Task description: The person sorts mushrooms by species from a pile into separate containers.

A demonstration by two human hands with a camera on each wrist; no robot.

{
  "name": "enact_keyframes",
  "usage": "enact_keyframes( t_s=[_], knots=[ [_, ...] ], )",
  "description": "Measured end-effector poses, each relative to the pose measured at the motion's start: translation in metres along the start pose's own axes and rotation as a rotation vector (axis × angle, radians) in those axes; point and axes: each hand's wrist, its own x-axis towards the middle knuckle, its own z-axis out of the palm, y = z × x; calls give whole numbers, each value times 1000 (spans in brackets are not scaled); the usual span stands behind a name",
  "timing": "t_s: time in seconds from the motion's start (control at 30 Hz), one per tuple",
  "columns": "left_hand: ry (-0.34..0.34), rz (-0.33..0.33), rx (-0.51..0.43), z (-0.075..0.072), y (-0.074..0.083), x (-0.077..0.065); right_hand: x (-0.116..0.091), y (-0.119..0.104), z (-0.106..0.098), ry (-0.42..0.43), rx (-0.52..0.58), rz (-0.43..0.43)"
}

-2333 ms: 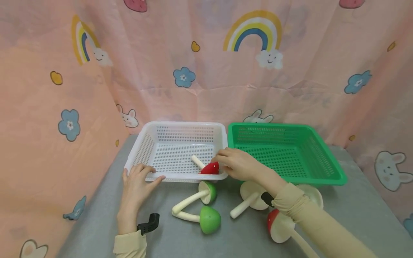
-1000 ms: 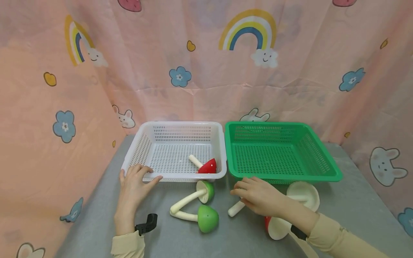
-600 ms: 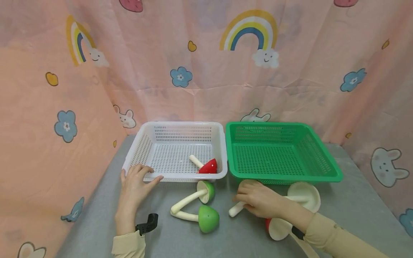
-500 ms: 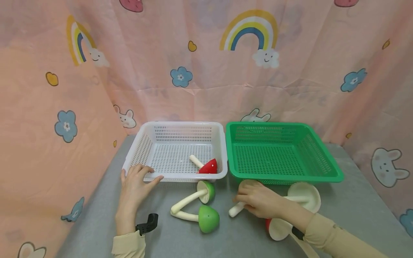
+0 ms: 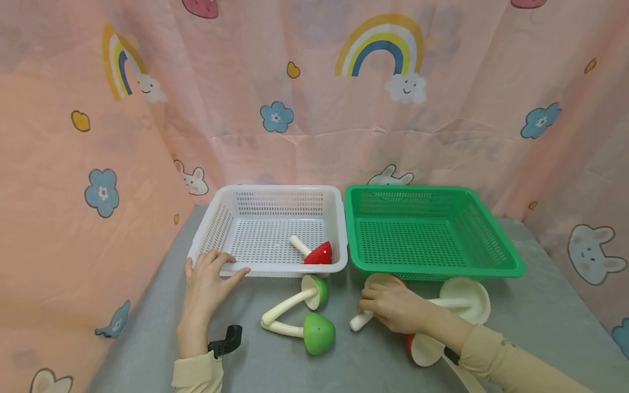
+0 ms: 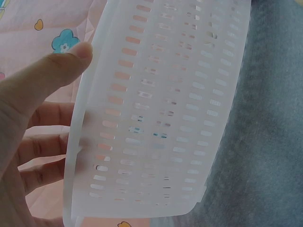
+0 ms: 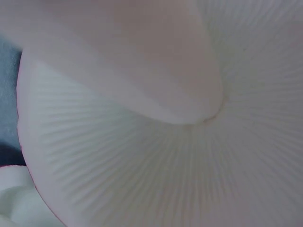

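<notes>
My left hand [image 5: 206,286] grips the front left rim of a white plastic basket [image 5: 290,268]; in the left wrist view the thumb [image 6: 71,61] lies on the outer side and the fingers reach over the rim. A toy mushroom with a red, white-dotted cap [image 5: 320,253] lies inside that basket. My right hand [image 5: 398,308] holds the pale stem of another toy mushroom [image 5: 360,321], its cap near the green basket [image 5: 442,269]; the fingers partly cover the stem. Filling the right wrist view is a cap's pale ribbed underside [image 7: 142,175].
Two green-capped toy mushrooms [image 5: 319,334] lie on the grey cloth in front of the white basket. Under and beside the right forearm are a pale-bottomed mushroom [image 5: 472,297] and a red-edged one [image 5: 425,350]. A pink patterned curtain [image 5: 314,153] hangs behind the baskets.
My right hand has come from the white basket's right side to the mushroom before the green basket, and its fingers have closed on the stem. My left hand stays on the rim.
</notes>
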Motion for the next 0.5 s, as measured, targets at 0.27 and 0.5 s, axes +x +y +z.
enact_keyframes(
  t_s=[0.27,0.5],
  knots=[
    [-6,-2,-8,0,1,0,-1,0,-3,17,-36,-22],
    [-6,-10,-7,-1,1,-1,-1,-4,-10,37,-31,-35]
  ],
)
